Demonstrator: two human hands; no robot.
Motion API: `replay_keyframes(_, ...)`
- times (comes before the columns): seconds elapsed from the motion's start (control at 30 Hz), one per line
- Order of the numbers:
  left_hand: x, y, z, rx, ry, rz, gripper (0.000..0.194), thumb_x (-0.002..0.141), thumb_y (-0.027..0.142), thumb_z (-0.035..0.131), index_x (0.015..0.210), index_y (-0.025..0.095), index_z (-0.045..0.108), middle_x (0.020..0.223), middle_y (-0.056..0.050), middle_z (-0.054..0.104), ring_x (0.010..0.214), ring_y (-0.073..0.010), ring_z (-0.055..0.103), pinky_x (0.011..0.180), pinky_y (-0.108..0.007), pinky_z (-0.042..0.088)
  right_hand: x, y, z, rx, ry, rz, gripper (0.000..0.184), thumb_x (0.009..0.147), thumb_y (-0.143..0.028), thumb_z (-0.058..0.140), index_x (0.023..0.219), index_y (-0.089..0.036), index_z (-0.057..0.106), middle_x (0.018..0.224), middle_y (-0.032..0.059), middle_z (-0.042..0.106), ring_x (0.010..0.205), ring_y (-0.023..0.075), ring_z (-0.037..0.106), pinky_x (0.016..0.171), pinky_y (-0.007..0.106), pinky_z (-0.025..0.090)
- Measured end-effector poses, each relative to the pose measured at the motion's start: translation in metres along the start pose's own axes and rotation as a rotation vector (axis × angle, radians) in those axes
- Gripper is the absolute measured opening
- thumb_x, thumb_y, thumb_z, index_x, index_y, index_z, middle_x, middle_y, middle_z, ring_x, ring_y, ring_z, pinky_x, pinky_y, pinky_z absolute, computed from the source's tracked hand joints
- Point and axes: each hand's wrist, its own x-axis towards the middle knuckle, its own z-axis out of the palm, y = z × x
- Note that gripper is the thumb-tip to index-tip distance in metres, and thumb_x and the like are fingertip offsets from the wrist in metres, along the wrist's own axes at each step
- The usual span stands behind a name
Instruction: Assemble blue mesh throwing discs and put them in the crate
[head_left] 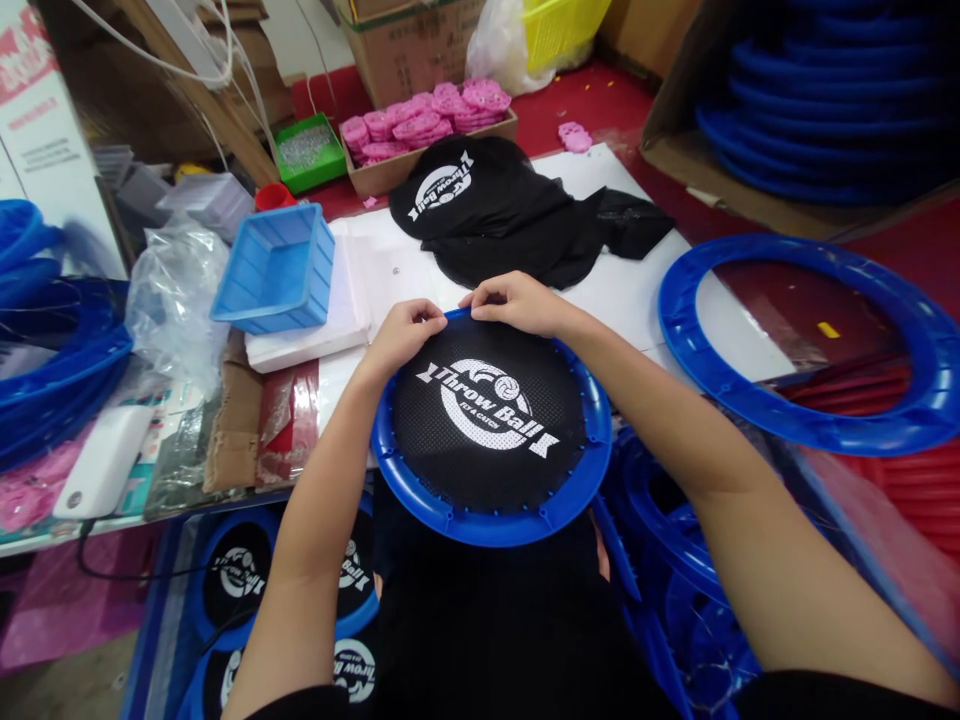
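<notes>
Fingers of both hands are bent nearly closed, thumbs against forefingers, at the far edge of a blue frame (489,528). From the left, a light blue bin (274,265) sits on a white slab (300,347). Next, the left hand (403,340) pinches that edge. Black mesh (489,405) printed "Throw Ball" fills the frame, before the person's body. Just beside, the right hand (519,302) pinches too; whether fabric is caught, I cannot tell. Farther right lies a bare blue ring (799,420).
</notes>
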Motion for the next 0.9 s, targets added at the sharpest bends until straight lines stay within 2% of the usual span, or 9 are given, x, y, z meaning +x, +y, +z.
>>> replay_keyframes(0.13,0.001,-0.002,0.006,0.071,0.065,0.022,0.008,0.082,0.026,0.066,0.077,0.02,0.066,0.078,-0.002,0.069,0.08,-0.0203,0.063,0.076,-0.034,0.054,0.001,-0.002,0.002,-0.049,0.019,-0.002,0.009,0.08,-0.028,0.073,0.08,-0.019,0.075,0.114,0.009,0.082,0.109,0.0289,0.074,0.105,0.05,0.053)
replay_keyframes(0.27,0.0,-0.002,0.01,0.103,0.102,0.027,0.011,0.083,0.027,0.067,0.074,0.02,0.065,0.077,-0.002,0.068,0.079,-0.0199,0.062,0.075,-0.034,0.053,0.001,-0.005,0.005,-0.163,0.03,-0.008,0.011,0.083,-0.027,0.069,0.081,-0.019,0.076,0.113,0.0079,0.082,0.103,0.0267,0.073,0.099,0.043,0.053)
replay_keyframes(0.53,0.002,-0.002,0.005,0.079,0.065,0.008,0.011,0.08,0.028,0.067,0.073,0.02,0.065,0.073,-0.001,0.065,0.075,-0.0192,0.059,0.069,-0.032,0.05,0.005,-0.006,0.006,-0.262,0.032,0.03,0.017,0.085,-0.026,0.069,0.093,-0.017,0.081,0.101,0.0068,0.081,0.091,0.0231,0.07,0.09,0.036,0.052)
replay_keyframes(0.73,0.002,-0.001,0.004,0.059,0.078,-0.043,0.008,0.08,0.025,0.066,0.074,0.019,0.066,0.07,-0.001,0.063,0.07,-0.0184,0.058,0.066,-0.031,0.047,0.009,-0.006,0.004,-0.212,0.01,0.093,0.018,0.082,-0.026,0.074,0.094,-0.016,0.083,0.093,0.0053,0.08,0.089,0.0228,0.071,0.087,0.035,0.053)
replay_keyframes(0.9,0.002,-0.004,0.003,0.058,0.042,0.01,0.012,0.082,0.029,0.067,0.076,0.019,0.066,0.075,-0.002,0.066,0.074,-0.0189,0.061,0.071,-0.032,0.05,0.013,-0.006,0.002,-0.248,0.001,0.101,0.015,0.079,-0.022,0.072,0.089,-0.016,0.081,0.088,0.004,0.078,0.084,0.0208,0.069,0.08,0.032,0.05)
